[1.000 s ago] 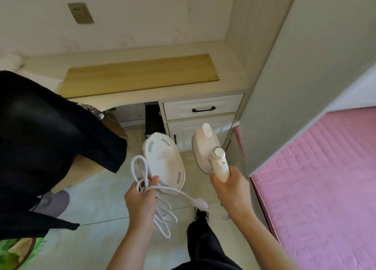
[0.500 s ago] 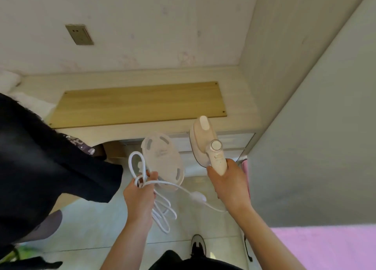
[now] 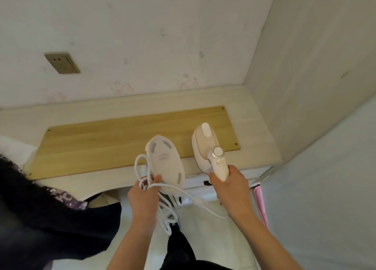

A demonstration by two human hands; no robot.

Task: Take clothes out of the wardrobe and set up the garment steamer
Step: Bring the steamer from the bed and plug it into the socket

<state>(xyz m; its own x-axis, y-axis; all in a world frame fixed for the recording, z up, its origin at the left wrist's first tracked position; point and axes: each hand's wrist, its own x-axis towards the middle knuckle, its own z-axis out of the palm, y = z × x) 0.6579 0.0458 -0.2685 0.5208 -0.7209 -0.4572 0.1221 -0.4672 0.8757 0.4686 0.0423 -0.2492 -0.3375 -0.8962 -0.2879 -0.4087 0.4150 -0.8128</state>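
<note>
Both hands have come up & fwd vs 1 s ago: steamer and base now hang over the surface, not down by the drawers. Right hand wraps the handle of the garment steamer, head pointing away, above the wood board. Left hand pinches the white base plate by its near edge w/ loops of the cord bunched in the same grip; cord runs across to the steamer. Progress, my read: dark clothes at left look already out; steamer not yet set down, cord not unwound, wall socket unused. Writing: faint mark on base plate, too small to read.
</note>
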